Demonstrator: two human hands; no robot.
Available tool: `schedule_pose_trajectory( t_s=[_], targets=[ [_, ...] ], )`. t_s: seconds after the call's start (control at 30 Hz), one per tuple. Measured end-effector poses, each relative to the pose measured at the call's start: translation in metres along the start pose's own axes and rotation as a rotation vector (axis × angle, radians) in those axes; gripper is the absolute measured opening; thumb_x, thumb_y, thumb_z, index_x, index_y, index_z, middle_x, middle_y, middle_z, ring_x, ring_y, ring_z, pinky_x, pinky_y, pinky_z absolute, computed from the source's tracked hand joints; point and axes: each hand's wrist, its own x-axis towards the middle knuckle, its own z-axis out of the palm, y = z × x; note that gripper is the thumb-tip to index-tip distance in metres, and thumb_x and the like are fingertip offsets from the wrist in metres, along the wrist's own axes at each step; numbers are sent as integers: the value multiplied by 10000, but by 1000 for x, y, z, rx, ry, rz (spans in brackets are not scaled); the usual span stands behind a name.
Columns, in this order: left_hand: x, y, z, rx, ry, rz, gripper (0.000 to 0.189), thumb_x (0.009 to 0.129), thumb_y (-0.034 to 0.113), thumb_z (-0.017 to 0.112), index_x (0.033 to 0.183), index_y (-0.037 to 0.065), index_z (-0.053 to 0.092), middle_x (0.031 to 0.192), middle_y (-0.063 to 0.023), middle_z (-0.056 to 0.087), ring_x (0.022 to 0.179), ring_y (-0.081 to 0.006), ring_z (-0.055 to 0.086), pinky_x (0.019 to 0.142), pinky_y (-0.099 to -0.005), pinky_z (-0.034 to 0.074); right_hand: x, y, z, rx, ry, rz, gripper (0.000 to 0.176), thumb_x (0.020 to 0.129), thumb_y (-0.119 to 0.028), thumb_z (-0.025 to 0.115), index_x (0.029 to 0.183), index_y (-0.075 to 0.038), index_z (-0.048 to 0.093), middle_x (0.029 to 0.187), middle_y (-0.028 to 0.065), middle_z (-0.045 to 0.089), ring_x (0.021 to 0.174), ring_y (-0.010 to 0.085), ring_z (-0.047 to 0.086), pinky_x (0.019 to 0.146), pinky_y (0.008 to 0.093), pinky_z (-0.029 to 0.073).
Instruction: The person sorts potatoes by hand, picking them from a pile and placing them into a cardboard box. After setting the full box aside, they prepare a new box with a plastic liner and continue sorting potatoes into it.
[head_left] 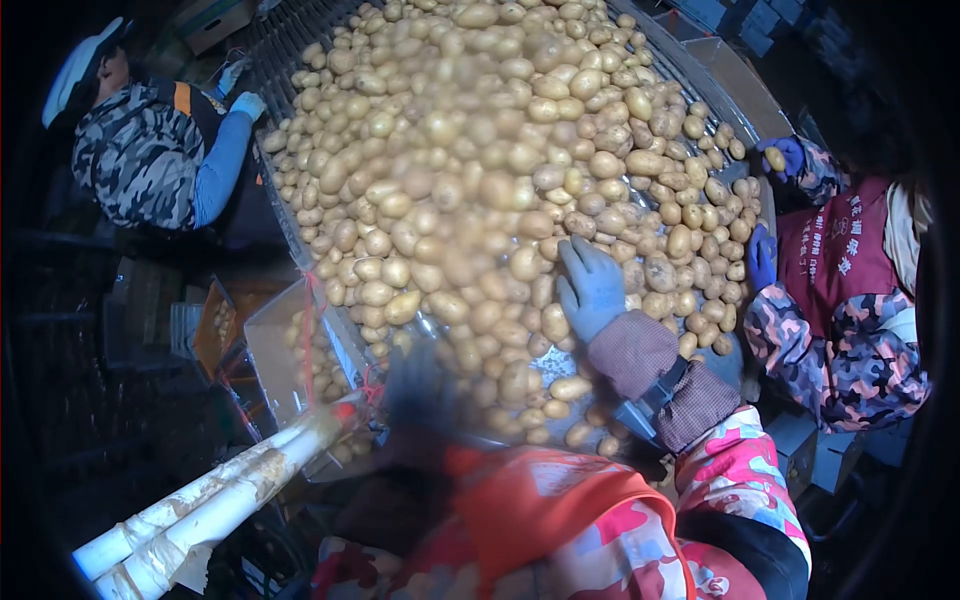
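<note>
A thick layer of potatoes point(480, 180) covers the sorting table, blurred toward its middle. My right hand point(592, 290), in a blue-grey glove, rests on the potatoes right of centre. Its fingers point away from me and are stretched out, with nothing visibly held. Near the table's front left edge is my left hand point(420, 385), in a dark glove. Motion smears it, so its fingers and anything in them cannot be made out. Potatoes lie just beyond it, and a few loose potatoes point(570, 388) sit on the bluish surface between my hands.
A cardboard box point(275, 335) holding potatoes stands at the left edge, beside taped white pipes point(225, 490) and an orange crate point(232, 310). One co-worker point(150, 150) stands at left; another point(835, 290), at right, holds a potato. A metal slatted edge point(690, 60) borders the table.
</note>
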Motion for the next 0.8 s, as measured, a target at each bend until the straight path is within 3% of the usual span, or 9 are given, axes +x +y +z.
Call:
schedule_pose_trajectory(
  t_s=[0.2,0.4,0.57,0.63,0.7,0.77,0.8],
  targets=[
    [4,6,-6,-68,-45,-257,435,921,209,628,1284,-20,561,1364,-261,544,1263,-485,522,1073,-634,403,-1,0,1,-8,-6,4,527,870,-139,632,1378,-21,554,1350,234,557,1141,414,568,995,507,449],
    [-1,-1,-12,45,-81,-18,479,897,172,662,1324,-24,570,1341,-251,571,1263,-502,518,1062,-593,431,-2,1,4,-33,38,-22,522,871,-118,623,1380,-19,556,1365,238,551,1179,421,555,1018,507,439],
    [7,3,-24,81,-136,35,408,895,157,642,1255,-35,620,1336,-256,575,1273,-511,509,1072,-597,420,-2,6,10,-33,75,-16,491,871,-120,636,1351,-32,582,1375,236,552,1194,425,553,1029,509,435],
    [12,7,-26,70,-128,-16,391,896,158,628,1233,-39,635,1338,-256,575,1282,-510,503,1078,-598,414,15,20,3,19,-221,159,466,868,-128,649,1324,-46,603,1386,226,553,1212,423,547,1036,508,432],
    [14,17,-17,21,-60,-174,404,895,167,611,1241,-42,635,1343,-249,576,1301,-499,494,1081,-590,413,52,32,-18,13,-246,214,446,860,-146,668,1299,-74,627,1395,211,556,1235,422,540,1049,510,427],
    [5,11,2,65,-118,-212,447,887,185,604,1271,-43,619,1344,-236,580,1309,-484,489,1062,-574,428,105,50,-35,-189,7,72,471,847,-188,695,1310,-124,632,1415,190,551,1279,421,515,1075,520,406],
    [-7,-3,23,144,-226,-141,477,880,197,607,1291,-43,607,1341,-228,583,1306,-478,490,1042,-563,442,132,62,-36,-356,150,-41,504,841,-216,711,1333,-153,623,1429,178,544,1309,419,495,1092,527,390]
  ],
)
